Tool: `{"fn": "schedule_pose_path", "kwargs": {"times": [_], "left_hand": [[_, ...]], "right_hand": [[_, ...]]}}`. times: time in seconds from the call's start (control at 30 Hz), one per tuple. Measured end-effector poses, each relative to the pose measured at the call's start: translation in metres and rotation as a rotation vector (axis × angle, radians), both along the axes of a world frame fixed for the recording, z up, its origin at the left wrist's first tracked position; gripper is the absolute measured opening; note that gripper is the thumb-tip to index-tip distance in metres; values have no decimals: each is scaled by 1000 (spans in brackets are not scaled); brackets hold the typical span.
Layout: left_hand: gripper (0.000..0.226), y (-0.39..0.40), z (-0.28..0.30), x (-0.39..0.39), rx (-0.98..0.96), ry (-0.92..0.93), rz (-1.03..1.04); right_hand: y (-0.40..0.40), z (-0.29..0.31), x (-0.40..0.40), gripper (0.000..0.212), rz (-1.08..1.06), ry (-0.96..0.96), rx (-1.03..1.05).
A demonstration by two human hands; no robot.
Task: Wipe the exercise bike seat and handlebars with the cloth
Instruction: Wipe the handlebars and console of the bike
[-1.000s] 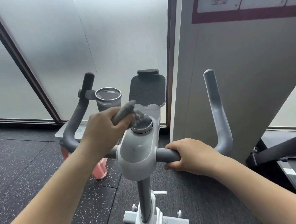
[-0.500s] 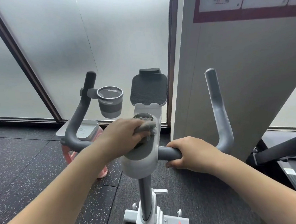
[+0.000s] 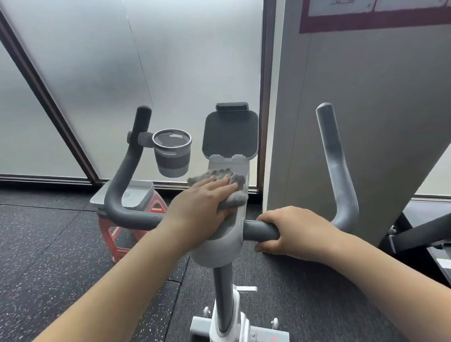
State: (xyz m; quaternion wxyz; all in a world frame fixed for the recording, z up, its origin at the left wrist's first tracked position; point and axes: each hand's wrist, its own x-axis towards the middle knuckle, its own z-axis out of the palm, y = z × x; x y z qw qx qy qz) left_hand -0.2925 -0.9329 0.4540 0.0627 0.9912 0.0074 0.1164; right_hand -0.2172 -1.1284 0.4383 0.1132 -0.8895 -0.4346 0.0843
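Two hands work at the handlebars [image 3: 132,215]. Nearest, my right hand [image 3: 298,229] curls around the right bar beside the white centre housing [image 3: 218,252], steadying the bike. Just beyond, my left hand [image 3: 202,206] lies fairly flat, fingers extended, pressing the grey cloth [image 3: 233,194] onto the housing top, below the tablet holder [image 3: 230,134]. Risk, as I judge it: the bunched cloth could slip from under my flat palm. The cup holder [image 3: 172,152] stands farther left; the seat is out of view.
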Motion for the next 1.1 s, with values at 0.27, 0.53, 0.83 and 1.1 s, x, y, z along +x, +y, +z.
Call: {"fn": "schedule_pose_path", "kwargs": {"times": [0.27,0.53,0.83,1.1], "left_hand": [[49,-16,16,-32,-114,-10,49],[67,-23,-17,-50,10,-31,91],[40,37,-3,-73,-210,-197,379],[58,55,-47,-75,-51,-149,147]], "right_hand": [[1,0,-1,39,-8,-15,-22],[-1,-1,-2,42,-11,-30,-24],[1,6,-5,62,22,30,212],[53,-2,-37,82,286,-159,323]]}}
